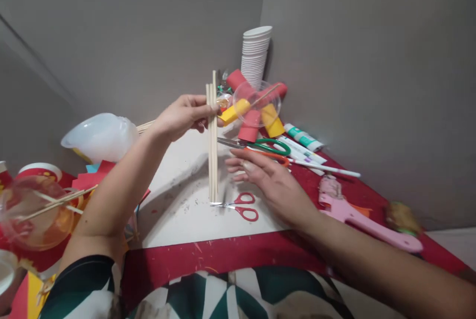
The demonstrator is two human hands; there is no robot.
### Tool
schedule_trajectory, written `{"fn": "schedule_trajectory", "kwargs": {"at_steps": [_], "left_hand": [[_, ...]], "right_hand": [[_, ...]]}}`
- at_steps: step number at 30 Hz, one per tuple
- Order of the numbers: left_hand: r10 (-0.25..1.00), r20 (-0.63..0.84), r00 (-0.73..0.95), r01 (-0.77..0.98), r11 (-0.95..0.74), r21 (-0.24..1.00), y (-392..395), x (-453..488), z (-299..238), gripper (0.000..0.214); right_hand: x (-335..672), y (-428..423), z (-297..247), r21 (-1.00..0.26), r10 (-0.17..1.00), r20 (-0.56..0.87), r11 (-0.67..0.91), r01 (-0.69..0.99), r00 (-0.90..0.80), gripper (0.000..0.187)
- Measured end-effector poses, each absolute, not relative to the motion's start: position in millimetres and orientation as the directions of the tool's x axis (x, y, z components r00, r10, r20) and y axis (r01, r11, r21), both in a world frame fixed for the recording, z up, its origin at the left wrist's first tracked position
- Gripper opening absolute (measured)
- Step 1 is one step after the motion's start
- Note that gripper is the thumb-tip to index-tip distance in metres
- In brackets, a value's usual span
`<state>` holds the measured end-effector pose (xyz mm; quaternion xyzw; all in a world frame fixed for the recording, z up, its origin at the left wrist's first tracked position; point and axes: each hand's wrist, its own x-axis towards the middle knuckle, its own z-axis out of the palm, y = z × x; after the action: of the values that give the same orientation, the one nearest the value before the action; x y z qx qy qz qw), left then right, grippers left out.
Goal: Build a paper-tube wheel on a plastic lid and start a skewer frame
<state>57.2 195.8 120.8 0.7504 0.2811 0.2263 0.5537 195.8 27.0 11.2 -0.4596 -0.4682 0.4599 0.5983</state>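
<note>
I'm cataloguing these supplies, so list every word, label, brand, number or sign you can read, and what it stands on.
No text can be read.
Green-and-white tube: any print is too blurred to read.
Red cup at far left: yellow marks, too blurred to make out.

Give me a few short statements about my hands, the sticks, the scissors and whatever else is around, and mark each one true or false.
1. The left hand holds several pale sticks. True.
2. Both hands grip the sticks. False: the right hand is open beside them, with nothing visible in it.
3. Red-handled scissors lie on the white surface. True.
4. A pink tool lies to the right of the sticks. True.
5. The pink tool touches the red-handled scissors. False: they lie well apart.
6. No cups are in view. False: a stack of white cups stands toward the back.
</note>
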Motion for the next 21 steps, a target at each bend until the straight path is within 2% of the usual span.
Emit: {"fn": "schedule_trajectory", "kwargs": {"at_steps": [3, 7, 10, 15, 18, 21], "left_hand": [[0.566, -0.055, 0.823, 0.157, -0.132, 0.979, 174.0, 78.2, 107.8, 0.014], [0.515, -0.109, 0.850, 0.163, -0.061, 0.985, 170.9, 95.0, 94.9, 0.015], [0.511, -0.132, 0.849, 0.152, 0.003, 0.988, 175.9, 94.6, 90.5, 0.012], [0.579, -0.173, 0.797, 0.154, 0.083, 0.985, 180.0, 89.0, 86.5, 0.015], [0.609, -0.179, 0.772, 0.156, 0.091, 0.983, 180.7, 88.7, 82.9, 0.011], [0.581, -0.174, 0.795, 0.164, 0.070, 0.984, 187.5, 87.4, 78.0, 0.014]], "right_hand": [[197.7, 31.6, 10.9, -0.951, 0.996, 0.076, 0.083, -0.298, 0.036, 0.052], [197.4, 31.0, 13.5, -0.933, 0.997, -0.078, -0.081, -0.351, -0.023, 0.036], [197.0, 30.4, 15.1, -0.908, 0.989, -0.142, -0.145, -0.392, -0.037, 0.028], [196.1, 30.9, 14.2, -0.866, 0.984, -0.157, -0.177, -0.468, -0.080, 0.023], [195.5, 31.0, 12.3, -0.843, 0.976, -0.186, -0.219, -0.491, -0.115, 0.022], [195.4, 30.8, 10.9, -0.821, 0.973, -0.206, -0.230, -0.522, -0.106, 0.023]]}}
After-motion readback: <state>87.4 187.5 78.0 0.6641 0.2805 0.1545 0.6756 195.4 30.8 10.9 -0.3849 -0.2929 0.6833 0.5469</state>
